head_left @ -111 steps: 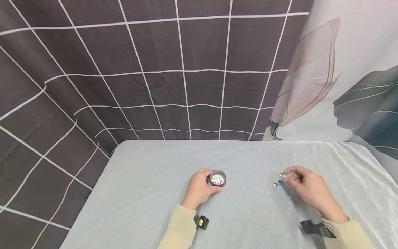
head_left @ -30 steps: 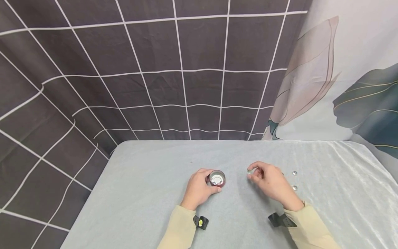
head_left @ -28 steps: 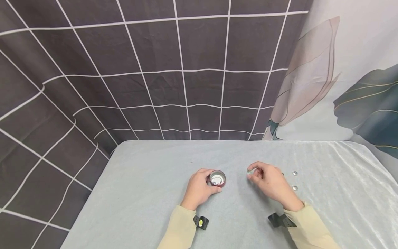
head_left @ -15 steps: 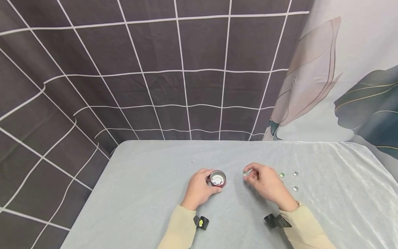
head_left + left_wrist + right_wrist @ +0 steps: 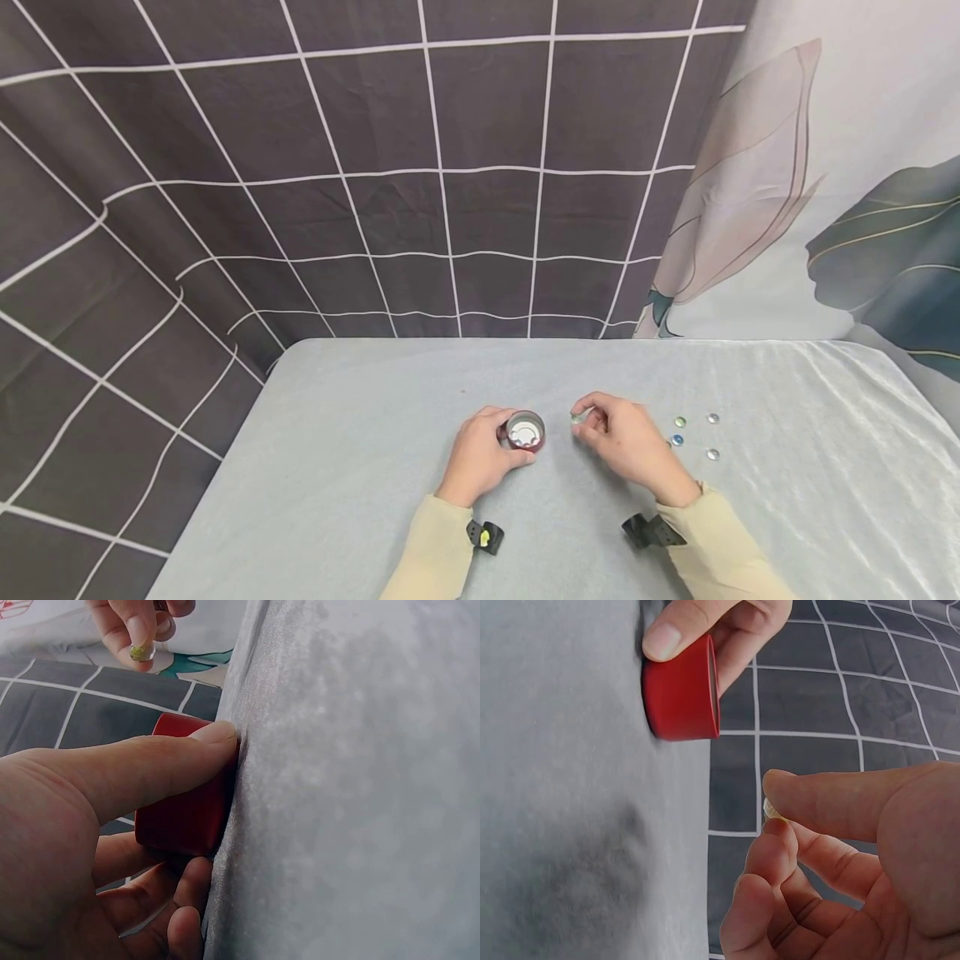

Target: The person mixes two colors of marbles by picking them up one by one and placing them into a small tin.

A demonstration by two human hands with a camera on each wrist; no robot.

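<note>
My left hand (image 5: 480, 457) holds a small red cup (image 5: 681, 694) upright on the table, thumb on the near side and fingers round the far side. Its inside is silvery, and several small glints show at the bottom in the head view. Thumb and fingertips of my right hand (image 5: 630, 437) pinch a clear, yellow-green tinted glass gem (image 5: 140, 652), raised just right of the cup. On the cloth behind that hand lie a green gem (image 5: 680, 422), a blue gem (image 5: 677, 440) and two clear ones, the far one (image 5: 713, 418) and the near one (image 5: 713, 454).
A pale grey-blue cloth (image 5: 360, 467) covers the table. Behind its far edge hangs a dark curtain (image 5: 390, 208) with a white grid, and a leaf-patterned one (image 5: 765, 275) hangs at the right. Another small piece shows partly hidden beside my right hand, near the blue gem.
My right hand has picked up a gem from the right side and carried it left, close to the cup. The gems behind it have come into view. My left hand stays on the cup.
</note>
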